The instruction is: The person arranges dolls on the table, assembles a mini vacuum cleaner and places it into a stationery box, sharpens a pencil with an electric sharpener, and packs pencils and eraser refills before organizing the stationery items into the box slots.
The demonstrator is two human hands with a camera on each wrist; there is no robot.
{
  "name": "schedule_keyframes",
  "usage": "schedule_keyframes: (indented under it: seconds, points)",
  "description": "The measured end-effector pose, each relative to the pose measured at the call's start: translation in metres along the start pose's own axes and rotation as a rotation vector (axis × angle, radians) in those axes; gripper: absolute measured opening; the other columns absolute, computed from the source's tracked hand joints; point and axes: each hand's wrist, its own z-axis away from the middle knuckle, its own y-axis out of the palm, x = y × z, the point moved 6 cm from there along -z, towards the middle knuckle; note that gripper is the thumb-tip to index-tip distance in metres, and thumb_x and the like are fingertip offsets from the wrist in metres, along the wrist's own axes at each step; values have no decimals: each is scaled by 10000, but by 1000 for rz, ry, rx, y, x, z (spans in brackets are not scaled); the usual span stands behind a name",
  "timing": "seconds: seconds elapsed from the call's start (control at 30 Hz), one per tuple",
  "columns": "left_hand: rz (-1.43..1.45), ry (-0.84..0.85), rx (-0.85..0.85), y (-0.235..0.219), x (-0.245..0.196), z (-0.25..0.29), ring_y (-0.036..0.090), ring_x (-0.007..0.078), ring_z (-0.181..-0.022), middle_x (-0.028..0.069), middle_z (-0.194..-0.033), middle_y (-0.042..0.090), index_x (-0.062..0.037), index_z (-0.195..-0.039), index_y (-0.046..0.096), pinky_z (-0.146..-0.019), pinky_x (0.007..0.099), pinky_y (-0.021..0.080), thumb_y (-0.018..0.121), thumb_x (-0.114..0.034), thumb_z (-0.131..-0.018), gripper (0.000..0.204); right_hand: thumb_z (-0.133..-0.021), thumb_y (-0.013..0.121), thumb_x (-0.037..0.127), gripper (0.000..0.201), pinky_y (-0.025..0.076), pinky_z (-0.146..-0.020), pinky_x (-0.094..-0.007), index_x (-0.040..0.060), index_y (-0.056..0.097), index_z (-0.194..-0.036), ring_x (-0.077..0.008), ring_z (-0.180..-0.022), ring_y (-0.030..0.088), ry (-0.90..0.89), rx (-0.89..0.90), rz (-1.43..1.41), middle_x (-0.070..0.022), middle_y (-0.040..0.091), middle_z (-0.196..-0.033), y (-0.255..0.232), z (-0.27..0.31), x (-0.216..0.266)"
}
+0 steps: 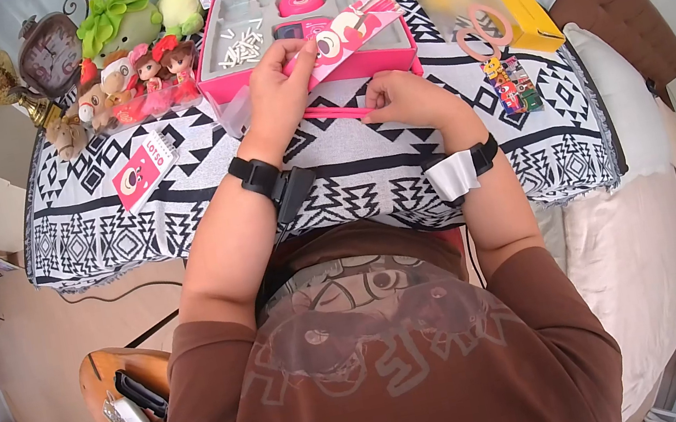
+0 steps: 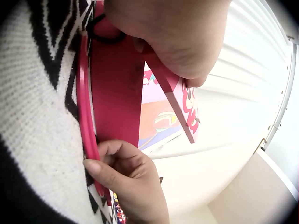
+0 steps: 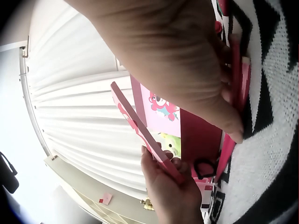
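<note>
My left hand (image 1: 278,87) grips a slim, flat pink box (image 1: 353,34) with a cartoon bear print, held tilted over the front of a larger pink gift box (image 1: 410,51). Low at the front of that gift box, my right hand (image 1: 413,100) pinches slim pink sticks (image 1: 337,112), shaped like pencils, at their right end. The left wrist view shows the sticks (image 2: 85,100) lying along the patterned cloth, the right thumb and fingers (image 2: 114,177) around their near end. In the right wrist view the flat box (image 3: 140,126) stands up from the left hand (image 3: 175,196).
In the gift box's grey tray (image 1: 214,30) lie small white pieces (image 1: 243,45) and a round pink item (image 1: 301,1). A LOTSO notepad (image 1: 144,172), dolls (image 1: 150,77) and plush toys are at left. Pink rings (image 1: 489,29), colourful cards (image 1: 511,84) and a yellow box (image 1: 529,14) are at right.
</note>
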Motion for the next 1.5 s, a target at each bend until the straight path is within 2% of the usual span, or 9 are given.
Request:
schedule_keyframes:
  seconds: [0.1,0.17,0.3,0.5,0.67,0.97,1.3,1.37,1.5]
  points:
    - [-8,-41,23,0,0,1,529,30,-751,-13,-841,635,2,-1023,651,-659,184,431,636,-203,-949,218,-786,775,155,209,463,-596,-271,18,641,-869,-105,-653,571,21,10,-33,-12,617,-720,-1,1,0]
    - [-12,-64,25,0,1,1,533,33,-757,-10,-845,637,4,-1023,650,-667,186,434,636,-200,-949,218,-834,727,126,159,456,-580,-240,11,633,-891,-68,-649,564,15,-85,-218,5,621,-726,-7,-1,-7]
    - [14,6,-4,0,1,-1,549,46,-756,10,-829,655,7,-1003,660,-672,207,451,653,-212,-934,229,-862,687,97,138,458,-572,-218,4,632,-948,-59,-642,565,-9,-119,-479,2,629,-749,-14,-2,-7]
    - [17,29,-23,-1,0,-1,564,58,-745,29,-803,671,7,-978,671,-667,229,465,671,-222,-917,237,-862,646,14,195,497,-607,-227,-14,632,-1054,-86,-686,615,-50,-134,-560,-36,660,-835,-28,7,6]
    - [0,45,-26,-1,0,-1,560,58,-737,25,-797,668,6,-976,672,-663,227,462,672,-220,-915,234,-864,650,-2,239,561,-722,-266,-40,600,-1095,-185,-868,688,-177,-280,-793,-131,677,-1011,-43,7,3]
    - [24,47,-22,-1,1,-1,536,45,-716,3,-793,654,-1,-975,672,-645,216,448,667,-221,-918,227,-878,661,28,189,564,-712,-279,-17,606,-1054,-180,-817,681,-174,-600,-1144,-128,687,-975,-63,11,-17]
    - [24,37,-17,0,-1,-1,522,35,-698,-8,-784,644,-4,-974,670,-620,209,437,664,-223,-923,224,-901,639,33,155,539,-729,-275,7,615,-1052,-144,-824,639,-192,-703,-1211,-70,660,-949,-67,11,-34]
    - [27,37,-16,0,-2,-1,524,36,-700,-7,-785,645,-4,-975,670,-620,210,438,664,-222,-923,224,-909,611,-3,228,528,-751,-273,-19,595,-1136,-139,-820,631,-226,-712,-1243,-69,648,-944,-69,13,-26]
    - [18,43,-15,-1,-2,0,536,39,-714,-1,-789,651,0,-973,671,-630,210,444,665,-220,-923,226,-911,607,0,244,526,-768,-273,-28,592,-1153,-138,-839,628,-235,-691,-1254,-72,647,-961,-68,11,-32]
